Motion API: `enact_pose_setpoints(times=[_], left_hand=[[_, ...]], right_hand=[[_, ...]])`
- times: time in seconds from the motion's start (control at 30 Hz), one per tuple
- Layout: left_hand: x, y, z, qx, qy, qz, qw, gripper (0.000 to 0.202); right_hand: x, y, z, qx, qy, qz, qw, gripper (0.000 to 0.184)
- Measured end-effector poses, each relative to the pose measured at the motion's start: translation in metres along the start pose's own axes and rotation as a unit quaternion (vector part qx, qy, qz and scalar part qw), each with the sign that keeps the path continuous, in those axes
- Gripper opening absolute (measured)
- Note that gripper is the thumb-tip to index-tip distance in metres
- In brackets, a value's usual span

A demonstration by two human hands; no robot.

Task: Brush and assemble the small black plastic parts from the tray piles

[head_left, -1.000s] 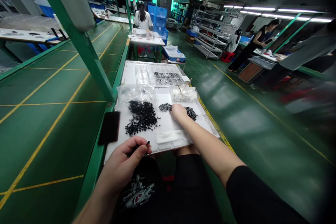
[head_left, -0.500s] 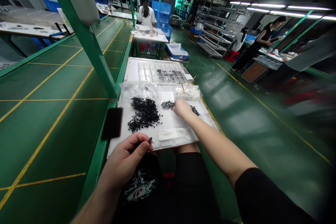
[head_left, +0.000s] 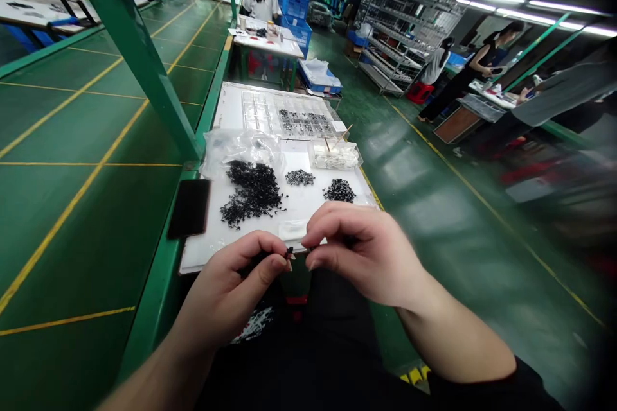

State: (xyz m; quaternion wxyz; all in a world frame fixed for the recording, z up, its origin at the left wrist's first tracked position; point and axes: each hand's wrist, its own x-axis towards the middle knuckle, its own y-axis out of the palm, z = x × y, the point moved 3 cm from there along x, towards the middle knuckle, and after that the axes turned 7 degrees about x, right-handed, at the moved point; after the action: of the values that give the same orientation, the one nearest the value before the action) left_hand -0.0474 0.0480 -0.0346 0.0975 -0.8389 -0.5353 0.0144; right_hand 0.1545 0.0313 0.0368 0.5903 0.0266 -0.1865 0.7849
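Hands close over the white board [head_left: 295,207]; I log left hand [head_left: 230,292] pinching a tiny black part [head_left: 290,253], right hand [head_left: 366,255] pinched closed just beside it.

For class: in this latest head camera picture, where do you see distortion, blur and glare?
Head view: the green steel post leans from wide-lens distortion; things at the lower right edge are blurred; the ceiling strip lights glare off the green floor.

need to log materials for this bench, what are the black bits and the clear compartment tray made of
The black parts look like moulded plastic or rubber: matte with a faint sheen, thin tangled stems, though too small to be sure. The compartment tray looks like rigid clear plastic: glossy, see-through, with formed cells.
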Motion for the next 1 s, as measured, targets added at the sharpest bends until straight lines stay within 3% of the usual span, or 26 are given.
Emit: enact_pose_setpoints(times=[0.13, 0.37, 0.53, 0.67, 0.73, 0.83, 1.0], left_hand=[[-0.003, 0.003, -0.006, 0.016, 0.03, 0.011, 0.999, 0.013], [-0.008, 0.004, -0.012, 0.029, 0.05, 0.013, 0.998, 0.017], [-0.009, 0.006, -0.014, 0.047, 0.065, 0.021, 0.997, 0.012], [-0.009, 0.008, -0.018, 0.097, 0.112, 0.022, 0.989, 0.014], [-0.008, 0.008, -0.019, 0.137, 0.149, 0.012, 0.979, 0.017], [-0.007, 0.009, -0.018, 0.209, 0.188, -0.005, 0.96, 0.02], [-0.005, 0.008, -0.012, 0.266, 0.18, -0.045, 0.946, 0.018]], right_hand=[[0.002, 0.008, -0.005, -0.008, -0.05, -0.003, 0.999, 0.01], [0.001, 0.012, -0.011, 0.005, -0.059, 0.017, 0.998, 0.007], [-0.006, 0.01, -0.014, 0.056, -0.002, 0.018, 0.998, 0.008], [-0.009, 0.007, -0.017, 0.048, 0.14, 0.012, 0.989, 0.015], [-0.011, 0.007, -0.016, 0.019, 0.174, 0.015, 0.984, 0.017], [-0.012, 0.008, -0.011, -0.051, 0.108, 0.011, 0.993, 0.009], [-0.015, 0.013, -0.013, -0.12, 0.005, 0.012, 0.993, 0.008]])
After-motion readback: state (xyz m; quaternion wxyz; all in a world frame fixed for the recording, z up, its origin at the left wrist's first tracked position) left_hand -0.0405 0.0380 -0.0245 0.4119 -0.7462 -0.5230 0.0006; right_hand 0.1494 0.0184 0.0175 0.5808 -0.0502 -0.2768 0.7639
